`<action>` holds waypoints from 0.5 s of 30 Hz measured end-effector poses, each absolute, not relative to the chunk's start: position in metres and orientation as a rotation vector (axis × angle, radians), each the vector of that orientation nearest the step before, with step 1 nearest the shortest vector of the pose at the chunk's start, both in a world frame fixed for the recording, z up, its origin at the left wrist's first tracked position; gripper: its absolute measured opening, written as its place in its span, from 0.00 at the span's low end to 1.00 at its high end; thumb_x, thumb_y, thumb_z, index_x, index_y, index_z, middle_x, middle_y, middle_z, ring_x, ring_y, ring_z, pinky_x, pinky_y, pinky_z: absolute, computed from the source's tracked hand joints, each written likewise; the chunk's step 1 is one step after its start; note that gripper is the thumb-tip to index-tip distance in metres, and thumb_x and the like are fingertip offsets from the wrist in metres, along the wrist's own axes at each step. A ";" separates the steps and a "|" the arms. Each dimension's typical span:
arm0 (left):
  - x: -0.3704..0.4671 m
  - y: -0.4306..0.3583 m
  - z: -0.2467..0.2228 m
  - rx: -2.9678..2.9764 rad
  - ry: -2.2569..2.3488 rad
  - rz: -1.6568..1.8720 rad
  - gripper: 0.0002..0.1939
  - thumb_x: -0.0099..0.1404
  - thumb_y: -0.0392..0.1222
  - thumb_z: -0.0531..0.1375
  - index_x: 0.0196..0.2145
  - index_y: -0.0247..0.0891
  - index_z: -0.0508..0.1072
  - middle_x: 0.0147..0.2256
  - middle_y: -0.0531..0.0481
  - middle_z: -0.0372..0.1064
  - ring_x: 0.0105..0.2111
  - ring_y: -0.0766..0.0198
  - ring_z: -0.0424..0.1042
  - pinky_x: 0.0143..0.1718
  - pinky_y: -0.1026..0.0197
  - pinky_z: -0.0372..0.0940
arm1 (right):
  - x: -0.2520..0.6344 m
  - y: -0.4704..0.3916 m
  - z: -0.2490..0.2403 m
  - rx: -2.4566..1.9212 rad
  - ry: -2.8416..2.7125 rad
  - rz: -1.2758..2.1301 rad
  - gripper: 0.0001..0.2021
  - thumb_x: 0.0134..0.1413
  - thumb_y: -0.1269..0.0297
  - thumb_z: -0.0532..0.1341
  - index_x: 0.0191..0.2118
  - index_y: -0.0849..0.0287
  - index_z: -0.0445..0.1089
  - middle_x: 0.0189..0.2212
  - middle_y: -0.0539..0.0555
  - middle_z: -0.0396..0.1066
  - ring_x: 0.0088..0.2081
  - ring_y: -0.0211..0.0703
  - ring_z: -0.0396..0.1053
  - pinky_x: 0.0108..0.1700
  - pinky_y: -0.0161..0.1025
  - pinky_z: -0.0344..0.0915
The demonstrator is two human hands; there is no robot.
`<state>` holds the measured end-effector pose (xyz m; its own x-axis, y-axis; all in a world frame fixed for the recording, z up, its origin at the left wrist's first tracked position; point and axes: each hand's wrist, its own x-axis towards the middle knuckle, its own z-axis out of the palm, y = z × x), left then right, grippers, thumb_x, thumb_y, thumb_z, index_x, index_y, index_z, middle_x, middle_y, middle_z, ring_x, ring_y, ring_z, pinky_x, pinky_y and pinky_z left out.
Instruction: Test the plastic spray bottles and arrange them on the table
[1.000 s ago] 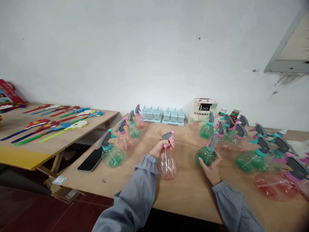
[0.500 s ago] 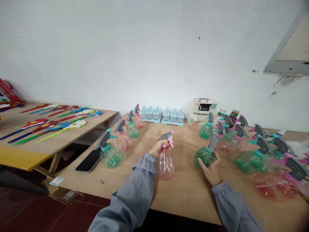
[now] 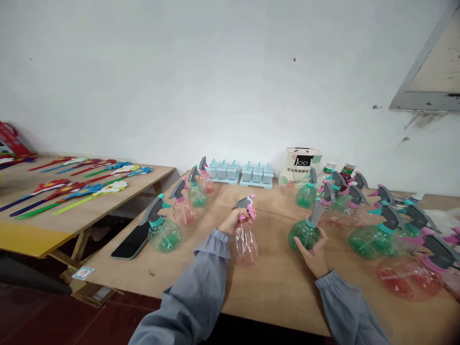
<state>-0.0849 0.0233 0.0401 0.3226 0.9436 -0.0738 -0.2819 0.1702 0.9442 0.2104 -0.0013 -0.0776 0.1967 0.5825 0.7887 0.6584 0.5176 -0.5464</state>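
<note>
Head view: our left hand point(image 3: 241, 216) grips the pink bottle point(image 3: 246, 247), our right hand point(image 3: 316, 254) cups the green bottle point(image 3: 301, 231), whose round wall, we judge, could slip

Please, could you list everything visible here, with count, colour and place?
Pink round plastic spray bottle: 1, pink, centre
Green round plastic spray bottle: 1, green, right of centre
Other spray bottles: many, pink or green, both table sides
Flat rectangular phone: 1, black, table's left
Plastic moulds: 2 sets, light blue, by wall
Printed paper bag: 1, cream, by wall
Small labelled bottles: 2, multicoloured, right rear
Long-handled flower-shaped pieces: many, multicoloured, left table
Wooden tables: 2, brown, front and left
Red box: 1, red, far left
Wall: 1, white, behind
Left hand: 1, grey sleeve, around pink bottle's neck
Right hand: 1, grey sleeve, around green bottle
</note>
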 end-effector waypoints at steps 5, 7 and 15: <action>-0.089 0.017 0.048 1.135 0.789 0.990 0.26 0.43 0.37 0.58 0.43 0.34 0.76 0.33 0.46 0.77 0.19 0.73 0.62 0.24 0.67 0.58 | 0.211 -0.003 -0.077 -1.150 -1.470 -0.032 0.42 0.49 0.50 0.67 0.62 0.64 0.48 0.56 0.68 0.56 0.57 0.59 0.62 0.58 0.61 0.62; -0.090 0.016 0.049 1.141 0.823 1.013 0.24 0.43 0.37 0.58 0.41 0.34 0.76 0.30 0.47 0.76 0.19 0.73 0.61 0.23 0.67 0.58 | 0.211 -0.003 -0.078 -1.160 -1.464 -0.018 0.42 0.48 0.50 0.67 0.62 0.64 0.48 0.56 0.68 0.56 0.57 0.59 0.62 0.57 0.62 0.62; -0.095 0.017 0.049 1.302 1.059 1.301 0.18 0.44 0.38 0.55 0.35 0.37 0.75 0.27 0.51 0.71 0.23 0.68 0.64 0.23 0.66 0.57 | 0.211 -0.002 -0.081 -1.150 -1.456 -0.035 0.42 0.49 0.49 0.67 0.62 0.63 0.48 0.56 0.68 0.55 0.56 0.58 0.63 0.58 0.63 0.60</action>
<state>-0.0955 0.0173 0.0493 0.0479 0.9877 0.1487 -0.0549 -0.1461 0.9878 0.2110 -0.0015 -0.0807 0.2114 0.6046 0.7680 0.6411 0.5073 -0.5758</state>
